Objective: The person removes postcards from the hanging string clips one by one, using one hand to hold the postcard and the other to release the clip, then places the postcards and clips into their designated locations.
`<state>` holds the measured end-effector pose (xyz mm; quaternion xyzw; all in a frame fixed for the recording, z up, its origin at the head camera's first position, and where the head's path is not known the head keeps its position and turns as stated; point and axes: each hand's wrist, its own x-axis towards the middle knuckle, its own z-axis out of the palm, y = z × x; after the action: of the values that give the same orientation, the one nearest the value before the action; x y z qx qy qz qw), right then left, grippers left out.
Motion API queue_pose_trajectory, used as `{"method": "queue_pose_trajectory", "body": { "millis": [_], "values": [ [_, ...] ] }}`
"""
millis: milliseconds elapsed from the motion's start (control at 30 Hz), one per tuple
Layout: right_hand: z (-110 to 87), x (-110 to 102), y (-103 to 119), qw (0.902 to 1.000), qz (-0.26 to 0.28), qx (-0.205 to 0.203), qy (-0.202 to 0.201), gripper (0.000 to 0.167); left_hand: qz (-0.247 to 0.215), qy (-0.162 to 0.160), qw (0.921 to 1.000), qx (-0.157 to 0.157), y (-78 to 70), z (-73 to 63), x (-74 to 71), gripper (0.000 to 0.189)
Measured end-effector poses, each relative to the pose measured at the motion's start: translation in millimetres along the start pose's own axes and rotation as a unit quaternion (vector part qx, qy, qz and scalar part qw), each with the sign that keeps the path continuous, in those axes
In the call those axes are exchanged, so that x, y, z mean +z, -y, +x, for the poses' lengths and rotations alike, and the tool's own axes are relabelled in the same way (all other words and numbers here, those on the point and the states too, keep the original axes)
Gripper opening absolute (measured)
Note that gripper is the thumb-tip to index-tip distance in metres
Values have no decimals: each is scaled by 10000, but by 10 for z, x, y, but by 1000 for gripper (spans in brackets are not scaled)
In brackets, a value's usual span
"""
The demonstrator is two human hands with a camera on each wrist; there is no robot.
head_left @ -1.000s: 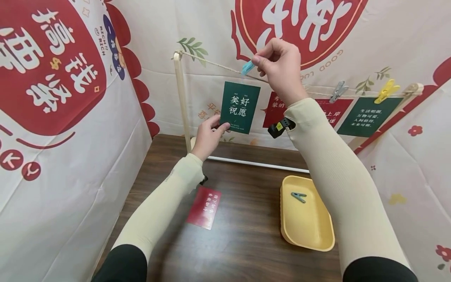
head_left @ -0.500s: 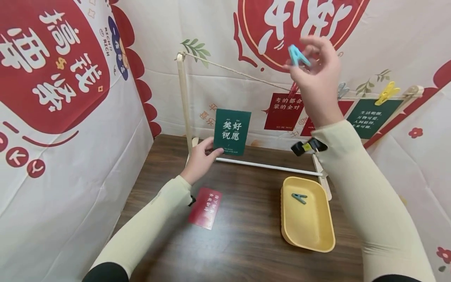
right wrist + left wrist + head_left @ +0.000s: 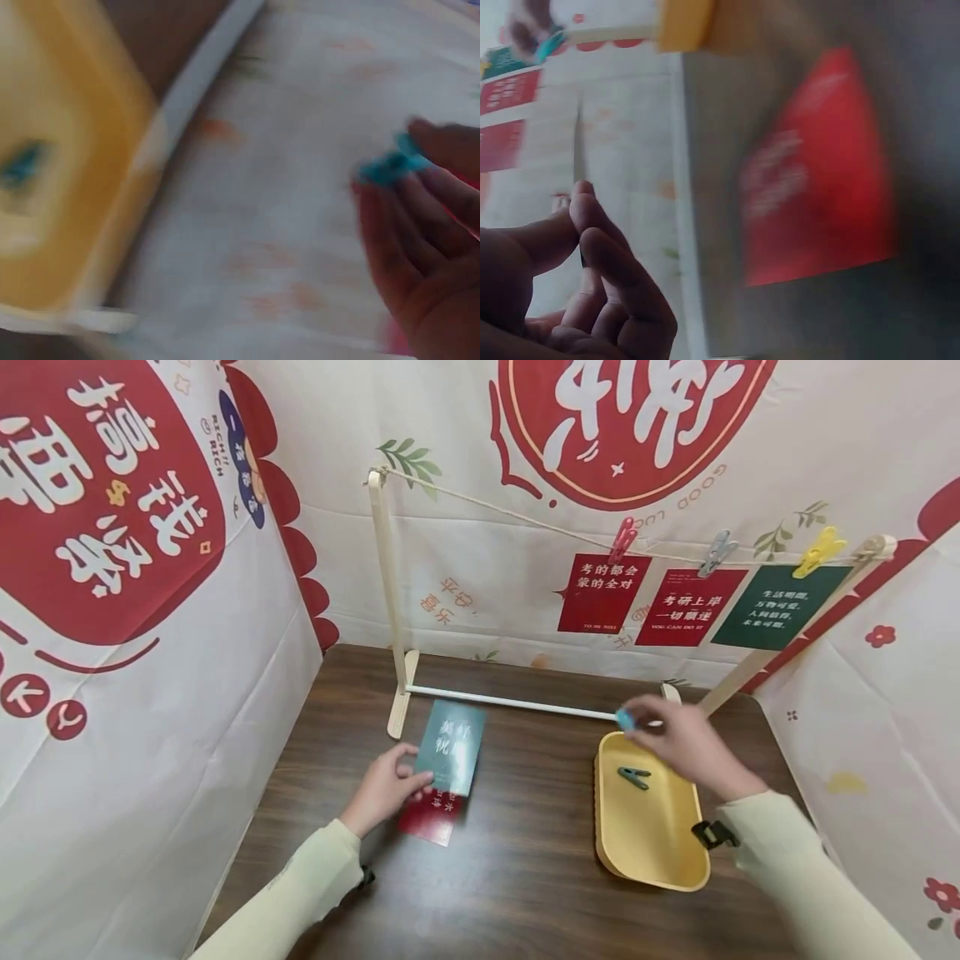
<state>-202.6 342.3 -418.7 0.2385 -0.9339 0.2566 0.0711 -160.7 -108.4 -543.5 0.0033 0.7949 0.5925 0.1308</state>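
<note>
A person's left hand (image 3: 386, 787) held a green card (image 3: 452, 745), the right hand (image 3: 686, 747) a light-blue clothespin (image 3: 624, 719)

Over a dark wood-grain table (image 3: 540, 835), the left hand pinched the green card near its lower left corner, thumb and fingers closed on the thin sheet. The card, lettered in white Chinese characters, was raised off the table; from the head view it covered part of a loose red card (image 3: 426, 827) lying there. The right hand, blurred, pinched the light-blue clothespin between thumb and fingertips, in the air near the far end of a yellow tray (image 3: 652, 847). Inside the tray lay a dark teal clothespin (image 3: 634, 777).

Beyond stood a wooden rack (image 3: 390, 577) with a white rod (image 3: 517, 702) low across it and a cord (image 3: 487, 508) along its top. Toward the cord's right end hung, left to right, one hanging red card (image 3: 600, 602) under a pink clothespin (image 3: 623, 539), a second hanging red card (image 3: 686, 617) under a grey clothespin (image 3: 717, 554), and a hanging green card (image 3: 776, 610) under a yellow clothespin (image 3: 821, 552). Printed cloth (image 3: 337, 560) formed the backdrop.
</note>
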Motion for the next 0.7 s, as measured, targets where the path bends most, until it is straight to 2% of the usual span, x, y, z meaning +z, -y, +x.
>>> {"method": "queue_pose_trajectory", "body": {
  "millis": [100,167,300,367,500,633,700],
  "values": [
    [-233,388,-299,9934,33,256,1113,22,182,22,9994,-302,271,-77,52,35],
    [-372,587,-449,9855,-46,273,1673,26,248,36,9987,-438,405,-106,97,29],
    [-591,813,-630,9727,-348,-54,2295,38,466,-55,9972,-581,549,-123,172,29],
    [-669,849,-682,9685,-452,-181,2442,41,669,-48,9958,-630,576,-125,184,32],
    [-767,852,-747,9642,-671,-94,2563,44,1212,40,9910,-563,610,-112,174,41],
    [-799,867,-825,9638,-885,-6,2516,45,1946,-23,9802,-377,640,-96,153,49],
    [-810,869,-869,9640,-961,-31,2478,44,2148,-10,9761,-333,645,-99,139,50]
  ]
}}
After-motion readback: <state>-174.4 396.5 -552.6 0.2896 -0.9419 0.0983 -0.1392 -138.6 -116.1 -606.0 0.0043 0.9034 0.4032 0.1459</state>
